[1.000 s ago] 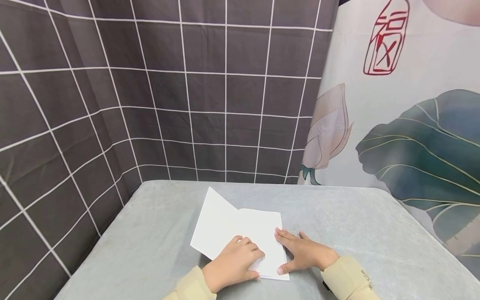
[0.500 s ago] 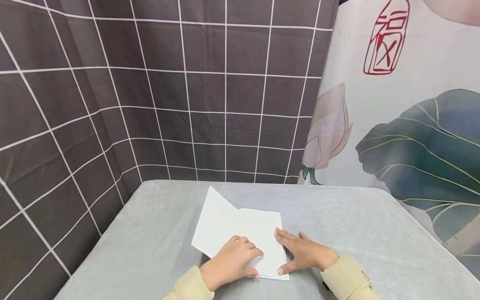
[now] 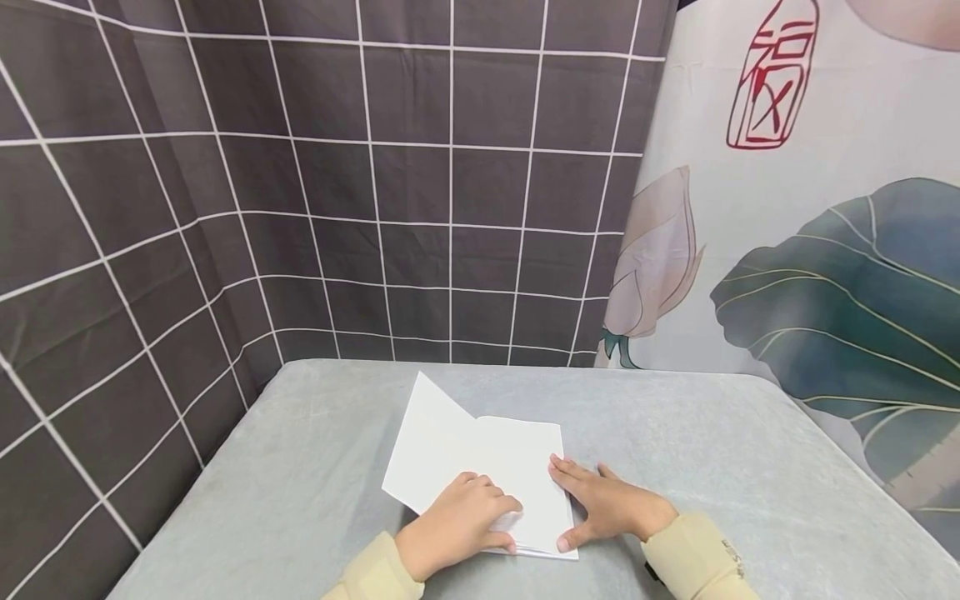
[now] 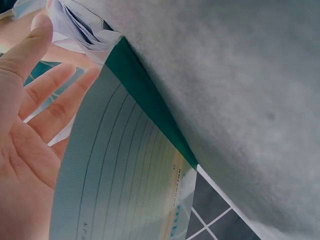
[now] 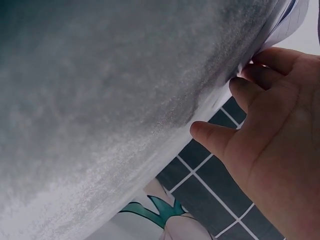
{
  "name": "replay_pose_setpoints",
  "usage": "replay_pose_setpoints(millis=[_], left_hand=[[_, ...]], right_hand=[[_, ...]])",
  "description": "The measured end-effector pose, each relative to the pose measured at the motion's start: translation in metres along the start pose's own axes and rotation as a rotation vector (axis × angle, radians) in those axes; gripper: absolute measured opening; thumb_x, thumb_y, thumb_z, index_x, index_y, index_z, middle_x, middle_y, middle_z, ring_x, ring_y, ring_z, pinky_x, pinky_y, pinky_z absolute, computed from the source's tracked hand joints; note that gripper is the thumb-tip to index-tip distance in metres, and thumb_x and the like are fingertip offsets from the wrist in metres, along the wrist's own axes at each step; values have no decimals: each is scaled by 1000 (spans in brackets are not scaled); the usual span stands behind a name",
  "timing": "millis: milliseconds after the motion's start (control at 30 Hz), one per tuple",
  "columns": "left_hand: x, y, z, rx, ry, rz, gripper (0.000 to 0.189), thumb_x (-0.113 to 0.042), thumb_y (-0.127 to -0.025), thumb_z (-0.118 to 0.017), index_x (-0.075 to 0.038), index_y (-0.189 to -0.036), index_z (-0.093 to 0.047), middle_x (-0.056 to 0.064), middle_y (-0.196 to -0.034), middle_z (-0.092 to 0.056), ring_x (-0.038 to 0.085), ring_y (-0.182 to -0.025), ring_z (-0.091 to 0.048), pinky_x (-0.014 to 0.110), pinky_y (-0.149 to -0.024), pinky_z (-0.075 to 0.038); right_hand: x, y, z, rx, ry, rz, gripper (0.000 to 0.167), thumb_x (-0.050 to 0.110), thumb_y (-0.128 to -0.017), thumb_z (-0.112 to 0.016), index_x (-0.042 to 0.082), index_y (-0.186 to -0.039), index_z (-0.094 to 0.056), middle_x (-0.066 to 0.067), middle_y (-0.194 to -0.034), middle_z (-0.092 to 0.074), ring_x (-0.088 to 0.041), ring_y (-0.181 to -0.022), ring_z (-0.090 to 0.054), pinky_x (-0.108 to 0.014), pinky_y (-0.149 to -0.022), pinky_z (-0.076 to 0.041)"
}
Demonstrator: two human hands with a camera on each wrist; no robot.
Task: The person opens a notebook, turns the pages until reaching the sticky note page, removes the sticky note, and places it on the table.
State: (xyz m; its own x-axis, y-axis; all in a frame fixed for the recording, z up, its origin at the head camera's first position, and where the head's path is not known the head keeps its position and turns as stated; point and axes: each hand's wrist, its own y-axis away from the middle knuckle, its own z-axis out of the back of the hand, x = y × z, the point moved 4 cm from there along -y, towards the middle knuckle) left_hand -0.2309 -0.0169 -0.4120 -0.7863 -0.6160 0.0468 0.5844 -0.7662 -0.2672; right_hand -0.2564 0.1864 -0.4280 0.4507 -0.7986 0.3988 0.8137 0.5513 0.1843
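Observation:
A white-paged notebook (image 3: 517, 454) lies opened on the grey table, its left side (image 3: 423, 450) tilted up. My left hand (image 3: 461, 521) rests over the lower middle of the pages, fingers bent and thumb at the bottom edge. In the left wrist view the fingers (image 4: 55, 102) look extended beside the notebook's pale lined cover (image 4: 115, 165), which has a green strip, and loose pages (image 4: 82, 30) fan near the thumb. My right hand (image 3: 611, 504) lies spread at the right edge, fingertips and thumb on the page. In the right wrist view its fingers (image 5: 245, 92) reach the page edges.
The grey cloth-covered table (image 3: 712, 433) extends around the notebook. Behind it hangs a dark curtain (image 3: 412, 183) with white grid lines. At the right is a white curtain (image 3: 697, 108) printed with lotus shapes and a red seal mark.
My left hand has slid slightly left across the lower pages, and more page edges show under its thumb. The right hand stays in place.

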Motion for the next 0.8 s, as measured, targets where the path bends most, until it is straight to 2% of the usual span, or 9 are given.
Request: replay_pose_setpoints(millis=[200,467,600,700,800], left_hand=[[0,1,2,-31,-5,-23,41,-51,-75,-69,-27,-108,-69,-16,-96,-70,2,-87,-60,27,-87,-45],[-7,1,4,-74,-142,-100,29,-35,-80,-73,-27,-107,-69,-16,-86,-70,3,-80,-60,30,-87,-46],[-13,1,7,-127,-231,-135,25,-26,-80,-73,-28,-104,-68,-16,-79,-68,3,-76,-60,31,-85,-48],[-18,0,7,-172,-287,-132,28,-22,-79,-72,-27,-106,-66,-14,-78,-68,5,-77,-61,31,-83,-49],[-20,-2,6,-160,-290,-86,34,-21,-79,-71,-23,-113,-65,-12,-78,-69,6,-77,-62,31,-81,-49]], right_hand=[[0,0,1,3,-11,-14,108,52,-66,-77,-1,-147,-31,-17,-157,-24,-40,-143,-25,-70,-107,-15],[1,0,1,-20,-10,5,110,53,-65,-77,-2,-148,-30,-18,-157,-24,-41,-143,-25,-71,-106,-15],[1,2,1,-26,-3,-5,113,54,-64,-78,-3,-148,-28,-21,-157,-22,-41,-143,-24,-70,-107,-16],[0,1,1,-37,24,-19,117,56,-63,-78,-6,-147,-25,-25,-156,-21,-42,-143,-24,-70,-107,-16],[-1,1,1,-49,40,-26,121,57,-62,-78,-10,-146,-23,-29,-155,-21,-43,-143,-23,-70,-106,-17]])
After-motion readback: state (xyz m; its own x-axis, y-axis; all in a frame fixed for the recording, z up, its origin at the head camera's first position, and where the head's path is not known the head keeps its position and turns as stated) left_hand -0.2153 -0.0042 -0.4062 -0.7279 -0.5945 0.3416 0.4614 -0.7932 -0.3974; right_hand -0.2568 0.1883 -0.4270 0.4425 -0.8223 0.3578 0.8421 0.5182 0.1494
